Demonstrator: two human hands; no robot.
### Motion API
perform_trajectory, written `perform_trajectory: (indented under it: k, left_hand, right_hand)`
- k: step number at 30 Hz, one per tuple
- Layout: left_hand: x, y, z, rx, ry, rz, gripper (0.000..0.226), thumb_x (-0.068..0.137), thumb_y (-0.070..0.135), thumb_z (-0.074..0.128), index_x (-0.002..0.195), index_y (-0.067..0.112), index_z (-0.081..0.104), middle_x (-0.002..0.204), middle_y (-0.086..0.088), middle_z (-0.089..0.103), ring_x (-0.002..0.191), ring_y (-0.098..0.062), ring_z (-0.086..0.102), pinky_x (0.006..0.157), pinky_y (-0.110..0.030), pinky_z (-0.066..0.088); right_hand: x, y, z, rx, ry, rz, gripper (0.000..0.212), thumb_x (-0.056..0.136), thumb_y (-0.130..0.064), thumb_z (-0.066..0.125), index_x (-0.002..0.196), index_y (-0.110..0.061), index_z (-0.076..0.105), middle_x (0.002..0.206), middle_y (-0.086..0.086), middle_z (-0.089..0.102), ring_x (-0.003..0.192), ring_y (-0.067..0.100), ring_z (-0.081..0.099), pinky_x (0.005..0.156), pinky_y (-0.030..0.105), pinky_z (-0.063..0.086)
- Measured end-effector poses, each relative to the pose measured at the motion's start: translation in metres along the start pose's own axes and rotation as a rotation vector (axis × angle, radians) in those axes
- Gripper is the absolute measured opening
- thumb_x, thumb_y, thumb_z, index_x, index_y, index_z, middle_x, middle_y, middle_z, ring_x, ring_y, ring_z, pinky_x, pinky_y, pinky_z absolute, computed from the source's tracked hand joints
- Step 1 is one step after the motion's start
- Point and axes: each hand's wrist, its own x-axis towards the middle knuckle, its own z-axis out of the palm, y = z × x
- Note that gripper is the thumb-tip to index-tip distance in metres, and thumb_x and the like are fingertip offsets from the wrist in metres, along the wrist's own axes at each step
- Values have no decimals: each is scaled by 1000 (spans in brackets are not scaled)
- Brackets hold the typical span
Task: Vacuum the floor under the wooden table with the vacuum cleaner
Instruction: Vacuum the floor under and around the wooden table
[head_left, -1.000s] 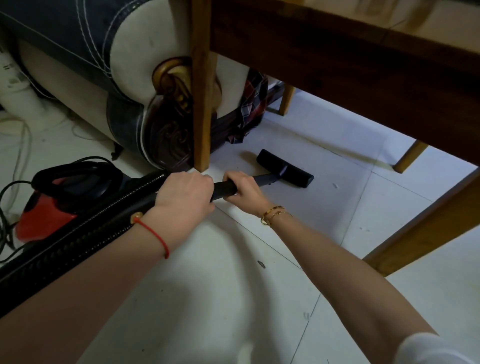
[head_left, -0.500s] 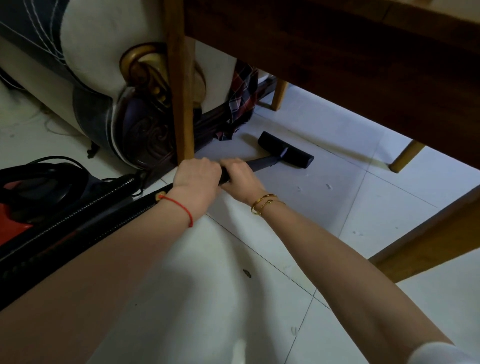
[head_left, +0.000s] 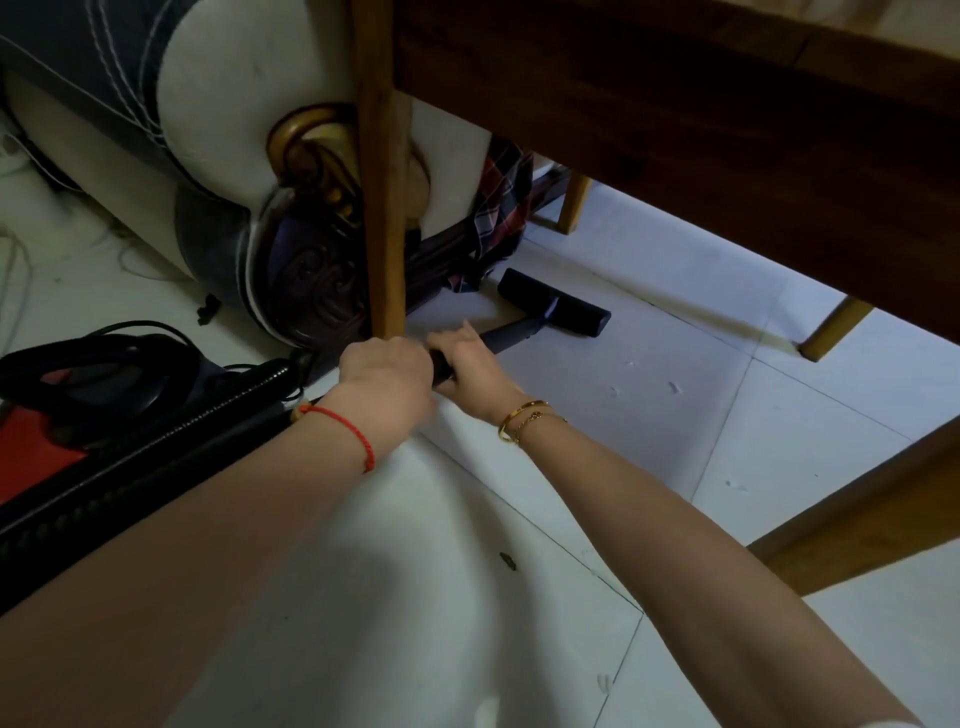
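Both hands grip the dark wand (head_left: 506, 332) of the vacuum cleaner near the middle of the frame. The left hand (head_left: 387, 371) curls its fingers over the wand just below the foot of the nearest table leg (head_left: 384, 208), and a red string bracelet (head_left: 345, 428) circles its wrist. The right hand (head_left: 467, 364) holds the wand just ahead of the left, almost touching it, its fingers wrapped round the tube; gold bracelets (head_left: 524, 418) sit on that wrist.

From the hands the wand runs up and right to the black floor head (head_left: 553, 309), which lies flat on the white tiled floor (head_left: 675, 395) beneath the wooden table (head_left: 675, 130). The table's dark underside fills the upper right of the frame; two more of its legs show farther back, and another crosses the right edge lower down.

Toward the lower left, a ribbed black hose (head_left: 140, 467) leads back from the left hand along the floor. The red and black vacuum body (head_left: 47, 436) sits at the left edge, with black cable (head_left: 98, 348) coiled on top of it.

Behind the nearest leg stands an upholstered sofa arm (head_left: 218, 130), cream and dark with a gilt scroll. A plaid cloth (head_left: 498, 208) hangs beside it, close to the floor head. Small specks of debris (head_left: 507, 561) lie on the tiles in the lower middle.
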Motion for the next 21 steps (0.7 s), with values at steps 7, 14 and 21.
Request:
perform_trajectory:
  k: [7, 14, 21]
  left_hand:
    - [-63, -39, 4, -40, 19, -60, 41, 93, 38, 54, 123, 11, 48, 118, -4, 55, 112, -24, 55, 76, -31, 40]
    - [-112, -80, 7, -119, 13, -40, 40, 88, 47, 54, 114, 16, 54, 91, 1, 48, 91, -21, 58, 70, -29, 40]
    - [-112, -72, 15, -75, 179, 23, 36, 91, 40, 52, 113, 11, 48, 105, -5, 60, 95, -25, 62, 67, -30, 36]
  right_hand:
    - [-16, -63, 17, 95, -18, -45, 20, 77, -14, 70, 75, -14, 50, 75, 4, 56, 74, 22, 50, 76, 40, 43]
    - [-30, -92, 12, 59, -41, -15, 17, 80, -16, 68, 77, -12, 52, 76, 2, 55, 75, 19, 47, 68, 30, 38]
    - [-29, -90, 3, 30, -25, 33, 22, 77, -17, 69, 74, -18, 46, 73, 1, 55, 70, 16, 45, 77, 35, 43]
